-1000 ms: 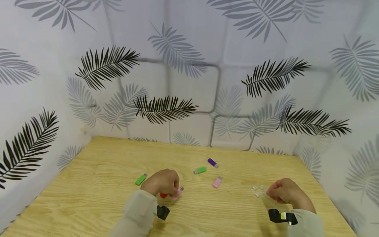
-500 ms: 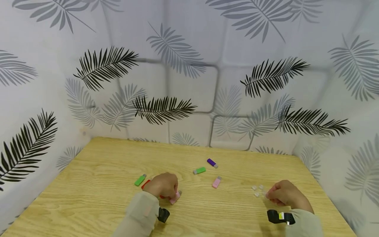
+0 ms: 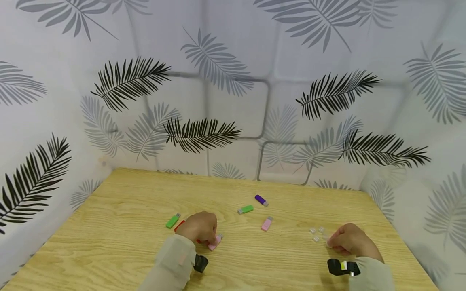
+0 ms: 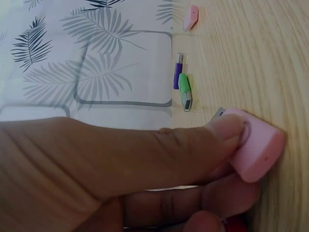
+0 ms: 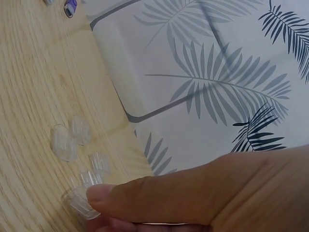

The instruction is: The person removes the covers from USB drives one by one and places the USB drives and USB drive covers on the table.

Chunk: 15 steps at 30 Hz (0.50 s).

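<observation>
A pink USB flash drive point(image 4: 260, 147) is pinched between the thumb and fingers of my left hand point(image 3: 199, 227), low at the tabletop, its metal plug partly behind the thumb. Red pieces show around that hand: a red USB drive point(image 3: 179, 225) beyond the wrist, mostly covered, and a bit of red under the fingers. My right hand point(image 3: 354, 241) pinches a clear plastic cap point(image 5: 81, 204) at the table, thumb on its end. Several more clear caps point(image 5: 64, 142) lie just beside it, to its left in the head view.
A green USB drive point(image 3: 172, 220) lies left of the left hand. Mid-table are another green drive point(image 3: 245, 209), a purple drive point(image 3: 261, 200) and a second pink drive point(image 3: 267, 223). Leaf-patterned cloth point(image 3: 233, 101) stands behind the wooden table point(image 3: 127, 202).
My left hand has shifted slightly left and down with the pink drive, uncovering part of the red drive beyond the wrist. My right hand has dipped a little, still pinching the clear cap.
</observation>
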Available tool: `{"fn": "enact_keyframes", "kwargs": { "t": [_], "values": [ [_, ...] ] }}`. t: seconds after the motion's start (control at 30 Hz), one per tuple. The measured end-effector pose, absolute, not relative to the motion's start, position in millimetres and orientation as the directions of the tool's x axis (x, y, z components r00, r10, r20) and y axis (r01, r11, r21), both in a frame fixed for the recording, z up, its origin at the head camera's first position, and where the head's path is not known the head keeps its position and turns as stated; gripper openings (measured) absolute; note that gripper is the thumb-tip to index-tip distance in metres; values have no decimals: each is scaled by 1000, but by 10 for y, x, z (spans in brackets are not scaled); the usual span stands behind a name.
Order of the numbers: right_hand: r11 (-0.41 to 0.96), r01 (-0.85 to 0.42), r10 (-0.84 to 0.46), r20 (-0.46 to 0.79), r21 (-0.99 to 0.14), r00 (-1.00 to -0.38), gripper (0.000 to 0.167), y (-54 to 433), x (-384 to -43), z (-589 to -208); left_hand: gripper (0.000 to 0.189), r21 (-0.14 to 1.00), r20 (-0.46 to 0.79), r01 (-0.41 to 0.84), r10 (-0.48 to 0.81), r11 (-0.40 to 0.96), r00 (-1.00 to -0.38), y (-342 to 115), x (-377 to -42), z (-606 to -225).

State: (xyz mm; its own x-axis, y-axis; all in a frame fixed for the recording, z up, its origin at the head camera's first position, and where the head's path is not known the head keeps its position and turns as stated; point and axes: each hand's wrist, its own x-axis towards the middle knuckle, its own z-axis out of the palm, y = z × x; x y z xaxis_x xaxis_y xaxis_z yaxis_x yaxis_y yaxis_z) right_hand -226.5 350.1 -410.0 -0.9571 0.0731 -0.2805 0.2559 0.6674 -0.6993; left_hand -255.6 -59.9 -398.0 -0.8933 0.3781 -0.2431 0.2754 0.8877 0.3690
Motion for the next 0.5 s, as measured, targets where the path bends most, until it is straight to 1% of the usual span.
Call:
{"fn": "enact_keyframes", "kwargs": {
  "t": [0.07,0.23,0.27,0.4,0.5],
  "values": [
    [672,260,81,-280,-694,-956,9,3506,-2264,-4113,28,349,-241,278,372,895,-896,-594,-2558,-3973],
    [681,273,89,-294,-679,-952,32,3516,-2271,-4129,29,338,-229,283,370,897,-900,-596,-2564,-3972],
    [675,279,87,-302,-683,-949,34,3515,-2273,-4132,30,341,-227,284,372,896,-900,-599,-2565,-3974],
    [648,284,60,-325,-707,-944,33,3513,-2274,-4142,35,349,-219,289,377,891,-900,-612,-2576,-3996],
    [638,283,47,-331,-716,-943,35,3503,-2270,-4142,33,347,-217,295,383,890,-898,-614,-2585,-4006]
  ]
}}
